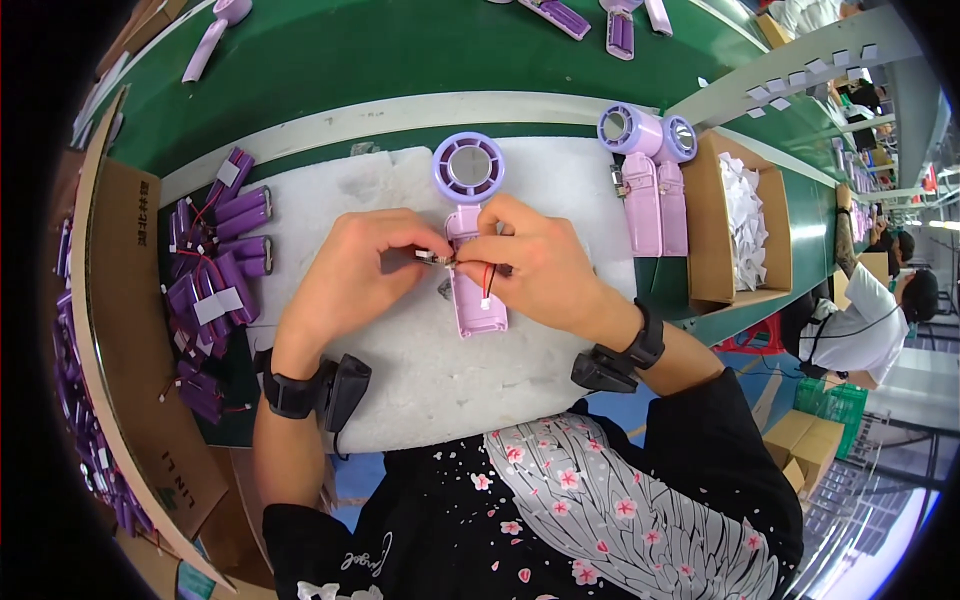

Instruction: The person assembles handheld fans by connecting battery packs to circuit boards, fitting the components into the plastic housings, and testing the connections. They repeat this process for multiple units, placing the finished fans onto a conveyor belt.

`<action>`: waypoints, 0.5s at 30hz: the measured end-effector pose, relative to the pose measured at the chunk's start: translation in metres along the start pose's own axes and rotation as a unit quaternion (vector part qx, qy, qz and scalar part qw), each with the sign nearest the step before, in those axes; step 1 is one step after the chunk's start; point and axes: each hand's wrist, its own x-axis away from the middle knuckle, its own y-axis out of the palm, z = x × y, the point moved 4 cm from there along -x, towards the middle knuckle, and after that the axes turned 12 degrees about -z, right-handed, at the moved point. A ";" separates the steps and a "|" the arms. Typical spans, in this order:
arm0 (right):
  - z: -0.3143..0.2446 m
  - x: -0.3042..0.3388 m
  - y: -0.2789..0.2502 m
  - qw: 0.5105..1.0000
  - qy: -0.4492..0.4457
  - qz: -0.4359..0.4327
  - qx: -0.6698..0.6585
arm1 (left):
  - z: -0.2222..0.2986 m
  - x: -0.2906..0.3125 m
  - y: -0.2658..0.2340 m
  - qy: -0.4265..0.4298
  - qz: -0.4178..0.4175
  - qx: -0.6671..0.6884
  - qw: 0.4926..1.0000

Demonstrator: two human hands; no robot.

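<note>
A handheld fan with a round purple head (468, 168) lies in front of me, its open pink handle shell (481, 318) pointing toward me. Over that handle, my left hand (360, 268) pinches a small circuit board (432, 258) between thumb and fingertips. My right hand (540, 262) is closed at the board's other end, its fingertips meeting the left ones. Red and black wires (487, 280) with a white plug hang below the right fingers. Exactly what sits between the right fingertips is partly hidden.
A white foam mat (400, 400) lies under the work. Purple battery packs (225, 270) with wires are heaped at left beside a cardboard box (130, 330). At right are pink fan bodies (645, 200) and a box of white slips (705, 270). Fan parts (620, 35) lie on the green belt.
</note>
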 end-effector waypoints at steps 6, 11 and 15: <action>-0.003 -0.001 0.001 0.999 0.009 -0.034 0.016 | -0.005 0.002 -0.002 0.051 0.054 -0.058 0.996; -0.003 -0.004 -0.002 0.999 -0.007 -0.029 0.019 | 0.004 0.001 0.000 0.029 0.007 -0.041 0.999; -0.001 0.000 -0.005 0.999 -0.014 -0.015 -0.025 | 0.000 -0.001 0.007 0.020 0.031 0.018 0.999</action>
